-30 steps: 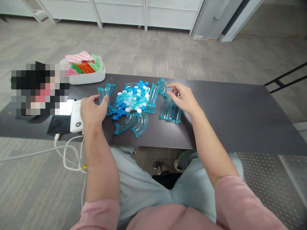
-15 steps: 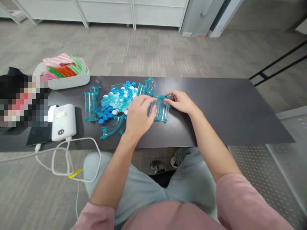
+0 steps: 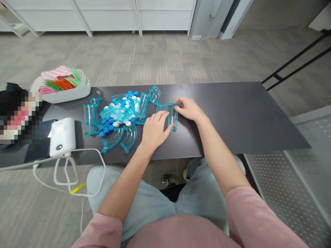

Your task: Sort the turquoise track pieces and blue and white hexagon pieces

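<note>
A straight, see-through blue channel piece (image 3: 173,117) lies on the dark table between my hands. My right hand (image 3: 188,108) has its thumb and index finger closed on the far right end of this piece. My left hand (image 3: 156,128) reaches over from the other side, fingers stretched and thumb spread, with the thumb tip at the piece's left edge. From beyond my left fingers pokes the end of another clear blue piece (image 3: 160,107); the rest is hidden beneath the hand. Two curved clear blue pieces (image 3: 130,137) lie left of my left wrist.
A heap of blue and white hexagonal bits (image 3: 120,110) lies left of my hands, with more clear channel pieces (image 3: 90,119) around it. Further left are a white power bank (image 3: 62,136) with cables, a dark phone (image 3: 38,148) and a white basket (image 3: 69,95) of colourful sticks.
The straight pieces, side by side before, are now apart: one stays at my right fingers, the other is under my left hand. The whole view has shifted slightly.
</note>
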The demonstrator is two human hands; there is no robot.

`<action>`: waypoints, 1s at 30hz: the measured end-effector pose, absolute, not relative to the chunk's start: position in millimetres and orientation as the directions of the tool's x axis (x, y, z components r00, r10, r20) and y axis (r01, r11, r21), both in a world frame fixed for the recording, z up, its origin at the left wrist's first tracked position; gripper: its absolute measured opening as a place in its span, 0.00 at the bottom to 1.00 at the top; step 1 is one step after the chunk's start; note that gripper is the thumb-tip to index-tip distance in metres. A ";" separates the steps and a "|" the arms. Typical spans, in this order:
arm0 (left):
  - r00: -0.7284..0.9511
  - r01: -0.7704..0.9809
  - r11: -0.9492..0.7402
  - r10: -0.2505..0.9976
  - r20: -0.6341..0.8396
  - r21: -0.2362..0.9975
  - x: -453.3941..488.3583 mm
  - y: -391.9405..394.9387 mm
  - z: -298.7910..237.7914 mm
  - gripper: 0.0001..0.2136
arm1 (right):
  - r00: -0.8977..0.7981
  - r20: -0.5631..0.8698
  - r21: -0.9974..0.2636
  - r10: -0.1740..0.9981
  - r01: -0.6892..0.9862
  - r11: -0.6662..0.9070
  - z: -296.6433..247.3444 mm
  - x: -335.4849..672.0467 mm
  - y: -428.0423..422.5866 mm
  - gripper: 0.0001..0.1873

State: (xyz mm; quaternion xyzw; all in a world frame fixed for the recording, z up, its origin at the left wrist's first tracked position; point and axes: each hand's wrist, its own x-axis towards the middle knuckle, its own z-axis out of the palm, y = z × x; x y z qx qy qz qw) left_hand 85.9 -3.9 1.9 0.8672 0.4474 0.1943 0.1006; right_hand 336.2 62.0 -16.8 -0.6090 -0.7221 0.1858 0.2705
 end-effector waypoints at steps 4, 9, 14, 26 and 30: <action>0.497 0.742 -0.570 0.821 0.281 0.352 82.8 -4.5 -0.4 0.20 | -0.011 0.198 -0.616 0.980 0.776 0.133 -21.6 350.1 63.9 0.13; 0.455 0.753 -0.564 0.819 0.350 0.339 79.7 -9.1 1.1 0.11 | 0.115 0.239 -0.733 0.964 0.673 0.101 -31.1 360.4 64.2 0.25; 0.408 0.769 -0.525 0.842 0.353 0.365 78.1 -8.7 -1.3 0.15 | 0.234 0.318 -0.786 0.919 0.607 0.117 -38.1 369.0 52.2 0.25; 0.372 0.880 -0.431 0.887 0.275 0.200 103.9 25.7 24.2 0.32 | 0.187 0.331 -0.818 0.925 0.546 0.182 -36.7 355.6 0.9 0.26; 0.356 0.921 -0.380 0.911 0.207 0.085 116.1 40.5 28.6 0.37 | 0.214 0.275 -0.865 0.937 0.480 0.145 -33.8 353.9 5.9 0.27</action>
